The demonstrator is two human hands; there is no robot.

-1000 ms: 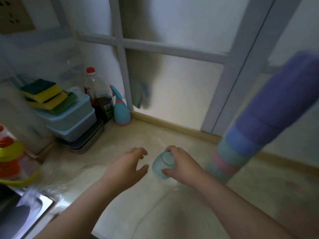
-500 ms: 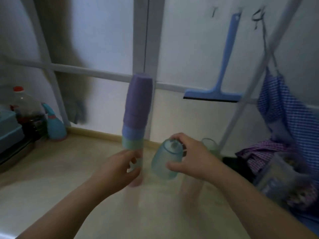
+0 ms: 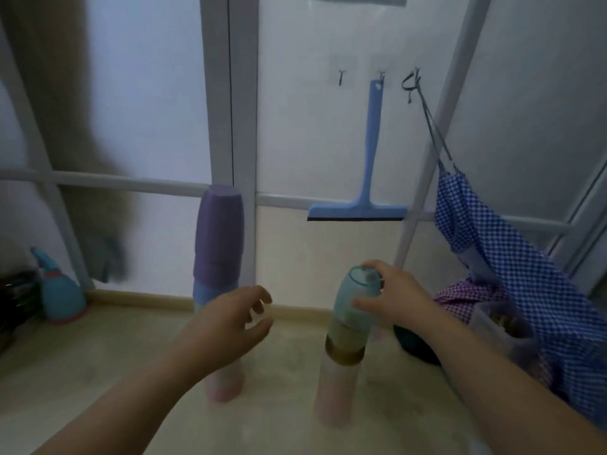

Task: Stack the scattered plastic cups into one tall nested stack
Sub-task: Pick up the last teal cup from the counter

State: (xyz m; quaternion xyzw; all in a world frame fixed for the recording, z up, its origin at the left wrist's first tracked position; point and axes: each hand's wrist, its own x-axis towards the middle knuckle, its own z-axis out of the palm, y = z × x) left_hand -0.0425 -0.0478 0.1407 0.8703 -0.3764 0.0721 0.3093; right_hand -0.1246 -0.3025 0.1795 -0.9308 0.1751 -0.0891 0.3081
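Observation:
Two stacks of upside-down plastic cups stand on the beige counter (image 3: 98, 372). The taller stack (image 3: 218, 244) is left of centre, purple on top, then blue, with pink at its base. My left hand (image 3: 230, 323) hovers in front of its lower half, fingers apart and holding nothing. The shorter stack (image 3: 341, 366) is to the right, with pale pink, brown and green cups. My right hand (image 3: 394, 297) grips a translucent teal cup (image 3: 356, 297) that sits upside down on top of this shorter stack.
A blue squeegee (image 3: 364, 205) hangs on the wall behind. Checked blue cloth (image 3: 512, 257) and a clear container (image 3: 502, 326) crowd the right side. A teal spray bottle (image 3: 59, 293) stands at the far left by the window frame.
The view swung right from the sink side. My right hand carried the teal cup rightward and set it onto the shorter stack. My left hand stayed open near the tall stack.

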